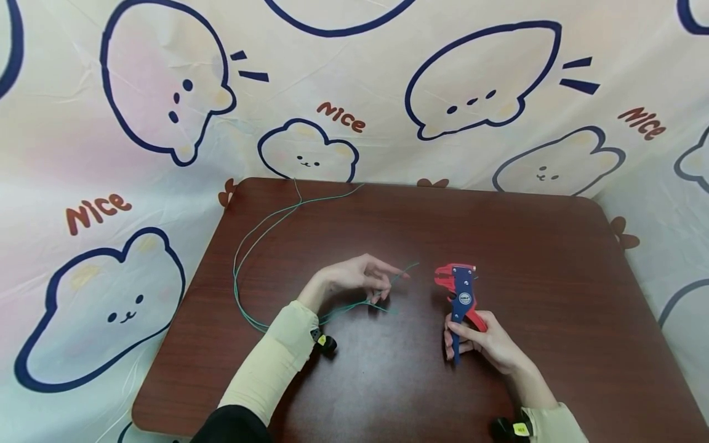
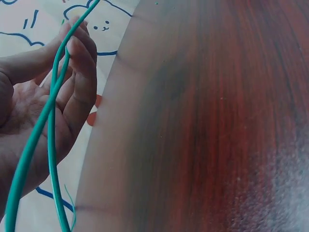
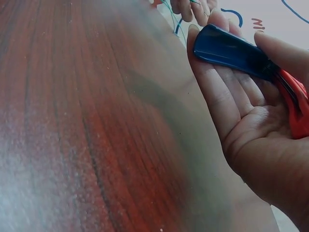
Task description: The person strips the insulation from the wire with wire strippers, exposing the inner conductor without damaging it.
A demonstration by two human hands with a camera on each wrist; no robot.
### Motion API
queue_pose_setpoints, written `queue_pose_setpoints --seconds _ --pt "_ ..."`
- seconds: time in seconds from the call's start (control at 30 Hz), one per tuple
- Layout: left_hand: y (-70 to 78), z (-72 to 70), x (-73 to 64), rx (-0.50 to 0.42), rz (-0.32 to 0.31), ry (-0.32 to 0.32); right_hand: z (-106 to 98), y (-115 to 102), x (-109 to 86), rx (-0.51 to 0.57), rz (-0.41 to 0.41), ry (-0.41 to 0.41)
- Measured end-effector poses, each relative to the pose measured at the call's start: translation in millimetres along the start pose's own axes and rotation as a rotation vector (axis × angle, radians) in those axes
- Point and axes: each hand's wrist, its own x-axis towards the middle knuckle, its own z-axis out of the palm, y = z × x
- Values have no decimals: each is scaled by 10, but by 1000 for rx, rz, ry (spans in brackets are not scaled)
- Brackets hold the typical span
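A thin green wire runs in two strands across the palm of my left hand, whose thumb and fingers pinch it. One end of the wire sticks out past the fingertips toward the right, and another end points out lower, beneath the hand. To the right, my right hand holds a wire stripper by its handles. The tool has a blue body and red jaws, which face up and left, apart from the wire. In the right wrist view, a blue handle lies across the fingers.
The brown wooden table has rounded corners. Loops of the wire spread over its left side and reach its back edge. A patterned cloth with cartoon outlines hangs behind and around the table.
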Motion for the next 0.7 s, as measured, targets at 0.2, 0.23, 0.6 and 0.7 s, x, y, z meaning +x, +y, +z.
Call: queue_pose_setpoints --seconds 0.2,0.23,0.6,0.7 --pt "-40 25 34 5 -16 -37 2 12 17 6 9 -20" --pt "-42 28 37 1 -20 -41 4 14 21 7 12 -23" --pt "-38 49 46 -34 -37 -104 26 20 46 14 34 -56" --pt "-53 58 52 -39 -48 -104 35 19 53 20 29 -72"
